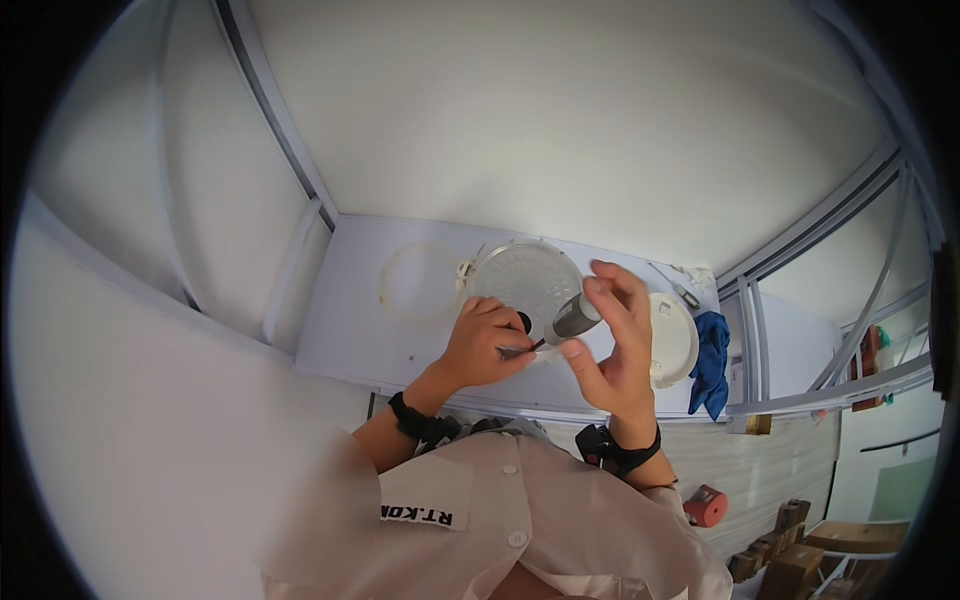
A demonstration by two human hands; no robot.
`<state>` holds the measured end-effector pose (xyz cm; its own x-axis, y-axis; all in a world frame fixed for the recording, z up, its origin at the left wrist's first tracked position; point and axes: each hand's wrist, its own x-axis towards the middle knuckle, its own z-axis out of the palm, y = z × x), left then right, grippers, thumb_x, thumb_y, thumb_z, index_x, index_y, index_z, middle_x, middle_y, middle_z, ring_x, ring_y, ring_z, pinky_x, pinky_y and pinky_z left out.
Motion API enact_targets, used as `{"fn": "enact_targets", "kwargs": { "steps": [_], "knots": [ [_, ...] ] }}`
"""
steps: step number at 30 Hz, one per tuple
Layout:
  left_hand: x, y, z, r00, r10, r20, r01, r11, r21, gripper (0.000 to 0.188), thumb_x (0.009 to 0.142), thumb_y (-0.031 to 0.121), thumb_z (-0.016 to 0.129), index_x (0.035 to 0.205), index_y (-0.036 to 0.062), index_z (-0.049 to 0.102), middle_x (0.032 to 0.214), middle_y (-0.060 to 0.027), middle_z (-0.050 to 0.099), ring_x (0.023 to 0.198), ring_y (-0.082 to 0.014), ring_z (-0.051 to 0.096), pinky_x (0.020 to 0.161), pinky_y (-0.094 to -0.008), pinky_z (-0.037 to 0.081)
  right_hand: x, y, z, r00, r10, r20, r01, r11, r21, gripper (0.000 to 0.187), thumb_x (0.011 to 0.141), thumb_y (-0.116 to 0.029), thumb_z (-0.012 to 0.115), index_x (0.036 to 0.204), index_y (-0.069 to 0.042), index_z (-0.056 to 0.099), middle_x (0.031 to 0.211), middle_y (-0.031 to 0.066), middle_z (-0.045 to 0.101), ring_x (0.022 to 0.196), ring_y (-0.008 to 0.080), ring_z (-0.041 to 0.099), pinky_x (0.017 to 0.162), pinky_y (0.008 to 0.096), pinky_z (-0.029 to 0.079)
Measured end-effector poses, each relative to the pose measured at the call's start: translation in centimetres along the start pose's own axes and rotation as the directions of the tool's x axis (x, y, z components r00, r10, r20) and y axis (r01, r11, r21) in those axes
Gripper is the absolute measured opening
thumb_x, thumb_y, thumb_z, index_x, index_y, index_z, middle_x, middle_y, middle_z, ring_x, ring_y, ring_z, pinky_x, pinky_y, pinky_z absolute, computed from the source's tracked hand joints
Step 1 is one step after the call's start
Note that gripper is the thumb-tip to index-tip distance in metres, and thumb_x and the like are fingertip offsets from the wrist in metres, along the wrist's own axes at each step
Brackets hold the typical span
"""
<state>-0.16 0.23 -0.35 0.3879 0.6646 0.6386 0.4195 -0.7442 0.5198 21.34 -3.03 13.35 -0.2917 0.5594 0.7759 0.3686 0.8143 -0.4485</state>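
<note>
A grey electric screwdriver point(573, 318) with a pale end leans over the near rim of a round, clear, textured cover point(535, 272). My right hand point(622, 350) is around its pale end, thumb on the near side and fingers on the far side. The thin dark bit points down and left toward my left hand point(483, 343). That hand is closed at the cover's near-left edge, with a small dark, shiny piece showing at its fingertips; its kind is unclear. Beside those fingers, a round black part point(524, 322) is partly hidden.
Right of the cover lie a round white disc point(674, 340), a blue cloth point(710, 362) and another grey-handled tool point(686, 295). A thin yellowish ring point(415, 285) rests on the left of the white table point(345, 320). Below right are a red roll point(706, 506) and cardboard boxes point(790, 572).
</note>
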Motion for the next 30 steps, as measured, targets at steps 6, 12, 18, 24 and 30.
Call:
{"fn": "enact_targets", "kwargs": {
  "steps": [6,12,18,24,30],
  "knots": [
    [0.1,-0.1,0.1,1.0,-0.015,0.005,0.015,1.0,-0.008,0.013,0.072,0.024,0.093,0.077,0.0203,0.081,0.091,0.0097,0.073,0.095,-0.0172,0.061,0.092,-0.0388,0.041,-0.9,-0.2,1.5,0.948,0.283,-0.143,-0.241,0.936,0.256,0.059,0.096,-0.007,0.08,0.151,0.0,0.061,0.139,0.0243,0.064,0.116,0.0338,0.068,0.105,0.0434,0.054],
    [0.4,0.3,0.1,0.995,-0.098,0.028,0.098,0.995,-0.002,0.015,0.073,0.026,0.094,0.073,0.0193,0.08,0.088,0.0088,0.074,0.094,-0.0176,0.063,0.094,-0.039,0.041,0.3,-0.7,1.5,0.99,0.105,-0.091,-0.089,0.982,0.164,0.061,0.09,-0.006,0.086,0.148,-0.001,0.065,0.134,0.0176,0.063,0.11,0.0281,0.062,0.103,0.0409,0.053],
    [0.5,0.5,0.0,0.987,-0.148,0.057,0.149,0.989,-0.004,0.017,0.073,0.027,0.094,0.072,0.0182,0.079,0.086,0.0072,0.073,0.092,-0.0185,0.067,0.098,-0.0405,0.04,-1.9,0.5,1.9,0.958,0.267,-0.107,-0.243,0.95,0.194,0.062,0.095,-0.002,0.079,0.154,-0.002,0.059,0.143,0.0209,0.06,0.124,0.0322,0.062,0.107,0.0433,0.052],
    [1.0,1.0,-0.2,0.975,-0.198,0.1,0.198,0.98,0.012,0.017,0.073,0.027,0.093,0.074,0.0174,0.079,0.087,0.0067,0.073,0.089,-0.0192,0.068,0.099,-0.0413,0.041,-1.8,0.4,2.2,0.974,0.225,0.014,-0.211,0.891,0.403,0.066,0.097,-0.001,0.073,0.159,-0.001,0.051,0.149,0.025,0.058,0.139,0.0412,0.059,0.113,0.0474,0.05],
    [0.9,1.1,-0.1,0.989,-0.121,0.087,0.112,0.989,0.099,0.016,0.075,0.029,0.093,0.08,0.0172,0.082,0.087,0.0069,0.071,0.092,-0.0197,0.068,0.097,-0.0429,0.044,-0.6,0.5,2.1,0.986,0.113,-0.124,-0.12,0.992,-0.048,0.075,0.085,-0.011,0.094,0.148,0.001,0.056,0.123,0.0137,0.056,0.106,0.0278,0.06,0.1,0.0403,0.053]
  ]
}}
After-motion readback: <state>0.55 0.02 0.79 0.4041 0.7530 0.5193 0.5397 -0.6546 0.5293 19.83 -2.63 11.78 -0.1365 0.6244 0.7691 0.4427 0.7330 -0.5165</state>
